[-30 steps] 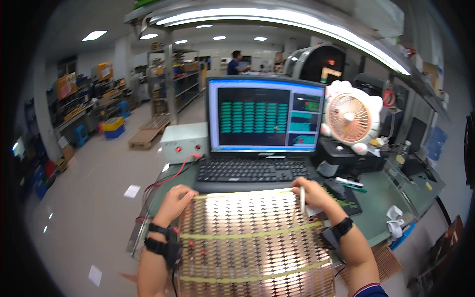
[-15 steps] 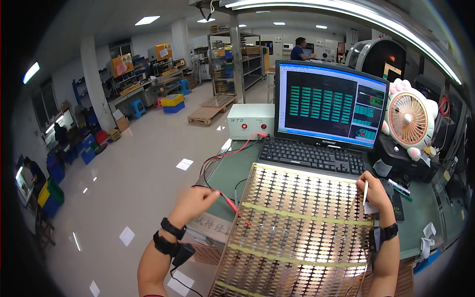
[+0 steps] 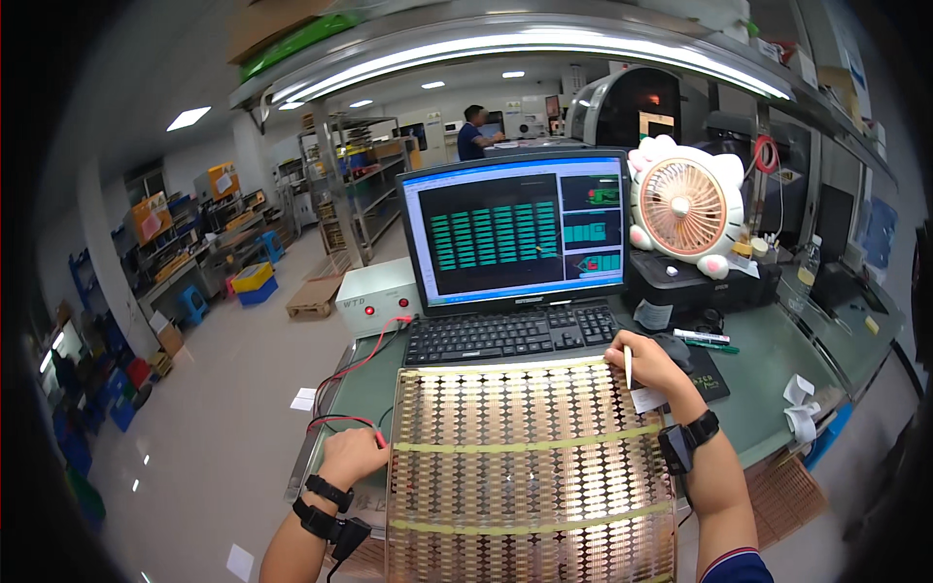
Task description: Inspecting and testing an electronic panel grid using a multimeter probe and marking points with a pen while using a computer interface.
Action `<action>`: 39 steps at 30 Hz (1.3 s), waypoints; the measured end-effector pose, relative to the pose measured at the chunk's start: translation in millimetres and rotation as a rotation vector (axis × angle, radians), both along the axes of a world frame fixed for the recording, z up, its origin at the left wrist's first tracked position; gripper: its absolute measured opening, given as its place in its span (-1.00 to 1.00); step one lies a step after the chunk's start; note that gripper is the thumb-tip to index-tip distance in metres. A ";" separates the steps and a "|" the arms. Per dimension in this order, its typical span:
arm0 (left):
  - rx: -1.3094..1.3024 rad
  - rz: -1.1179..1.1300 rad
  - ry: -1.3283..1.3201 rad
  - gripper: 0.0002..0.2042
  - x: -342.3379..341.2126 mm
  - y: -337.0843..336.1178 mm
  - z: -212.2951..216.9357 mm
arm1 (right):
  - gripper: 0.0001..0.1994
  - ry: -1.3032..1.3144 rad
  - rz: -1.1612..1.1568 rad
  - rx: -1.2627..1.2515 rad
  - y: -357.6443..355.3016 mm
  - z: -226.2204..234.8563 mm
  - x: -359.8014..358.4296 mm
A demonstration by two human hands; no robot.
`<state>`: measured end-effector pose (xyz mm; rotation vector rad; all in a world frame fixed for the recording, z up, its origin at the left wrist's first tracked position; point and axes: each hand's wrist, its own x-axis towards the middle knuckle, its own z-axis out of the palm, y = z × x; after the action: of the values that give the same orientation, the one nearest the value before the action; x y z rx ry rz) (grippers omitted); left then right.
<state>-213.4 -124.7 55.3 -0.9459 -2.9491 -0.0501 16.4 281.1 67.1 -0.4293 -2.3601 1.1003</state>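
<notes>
Right hand (image 3: 651, 365), fingers closed on a white stick (image 3: 628, 368) at a corner of the copper panel (image 3: 530, 476), which spreads below and left of them! Left hand (image 3: 352, 459) curls by a red clip (image 3: 380, 439), grip unclear; steady panel, light touch should work best.

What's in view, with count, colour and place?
Monitor: one, black, centre
Bench: one, green, below monitor
Keyboard: one, black, before monitor
Box: one, whitish, left of monitor
Machine: one, black, right of monitor
Fan: one, white and pink, on machine
Markers: two, white and green, right of keyboard
Co-worker: one, dark blue shirt, beyond monitor
Patterned panel: one, coppery, before keyboard
Probe: one, red, by left hand
Stick: one, white, in right hand
Left hand: one, bare, beside panel's left edge
Right hand: one, bare, panel's upper right corner
</notes>
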 end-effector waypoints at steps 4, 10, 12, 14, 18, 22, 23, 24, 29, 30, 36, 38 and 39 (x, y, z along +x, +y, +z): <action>-0.031 -0.016 -0.092 -0.40 -6.6 5.9 0.6 | -0.79 -0.005 0.001 -0.020 2.7 0.1 2.1; 0.199 -0.087 -0.010 -0.63 -27.1 -11.9 -19.4 | -0.78 -0.008 -0.021 -0.002 5.4 -4.8 2.0; 0.523 -0.028 -0.264 -0.71 -51.2 -26.3 -29.1 | -0.78 -0.005 -0.019 -0.005 10.0 -11.9 -2.9; 1.027 0.010 -0.595 -0.82 -65.6 -33.7 -26.1 | -0.78 0.061 -0.013 0.042 18.3 -21.9 -4.8; 1.620 0.055 -0.930 -0.81 -65.4 -31.5 22.6 | -0.77 0.069 0.032 -0.102 17.1 -17.9 -10.3; 2.002 -0.079 -1.089 -0.85 -42.4 9.0 46.2 | -0.75 -0.006 0.083 -0.350 7.7 1.4 -5.1; 2.058 -0.160 -1.162 -0.84 -31.1 17.8 44.2 | -0.76 0.023 0.101 -0.395 4.4 4.8 -5.2; 2.001 -0.284 -1.276 -0.84 -22.8 29.6 39.2 | -0.75 0.096 0.126 -0.394 8.8 1.5 -3.2; 1.645 -0.294 -1.202 -0.62 7.0 62.6 7.6 | -0.81 0.202 0.170 -0.505 18.2 -8.4 -8.0; 1.579 -0.332 -1.133 -0.60 7.7 60.6 2.8 | -0.82 0.222 0.190 -0.524 19.4 -8.8 -9.0; 1.521 -0.438 -1.075 -0.54 6.1 55.4 -5.2 | -0.77 0.055 -0.044 -0.056 26.7 6.1 11.5; 1.499 -0.442 -1.075 -0.55 7.1 59.6 -6.2 | -0.77 -0.087 -0.216 0.199 42.9 0.3 19.6; 1.485 -0.439 -1.053 -0.55 7.2 56.7 -5.6 | -0.77 -0.246 -0.222 0.076 34.7 15.2 23.9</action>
<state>-206.2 -68.0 49.7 -1.2533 -1.8687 -2.8070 40.2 315.7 82.4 -0.8181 -2.4792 0.8957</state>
